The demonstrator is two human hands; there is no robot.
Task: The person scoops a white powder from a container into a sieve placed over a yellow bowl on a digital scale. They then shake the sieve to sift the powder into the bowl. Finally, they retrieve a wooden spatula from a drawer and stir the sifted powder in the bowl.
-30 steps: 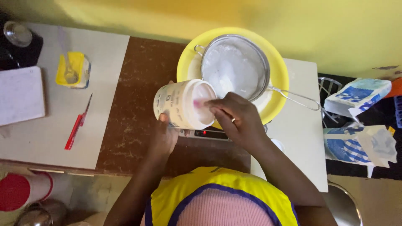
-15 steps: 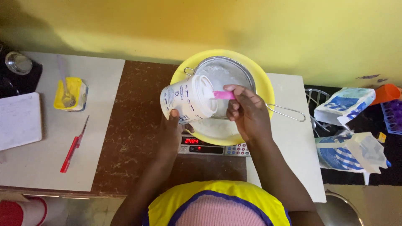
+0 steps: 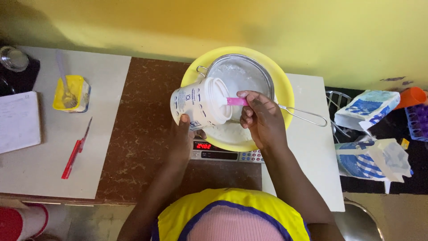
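Note:
My left hand point(image 3: 182, 142) grips a white plastic tub point(image 3: 198, 103) from below and tilts it on its side, mouth toward the sieve. My right hand point(image 3: 262, 117) holds a pink spoon point(image 3: 236, 101) with its end inside the tub's mouth. A round metal sieve point(image 3: 240, 75) with white powder in it rests across a yellow bowl point(image 3: 285, 96). The bowl stands on a digital kitchen scale point(image 3: 223, 153) whose red display is lit.
A small yellow tub with a spoon point(image 3: 70, 93), a red-handled knife point(image 3: 75, 151) and a white notebook point(image 3: 18, 121) lie on the left counter. Blue-and-white paper bags point(image 3: 366, 109) point(image 3: 373, 159) sit at the right. A wire whisk point(image 3: 334, 107) and orange cup point(image 3: 411, 96) are nearby.
The tub has been lifted from beside the bowl up over its rim and tipped further toward the sieve. My right hand moved with it, keeping the pink spoon in the tub's mouth.

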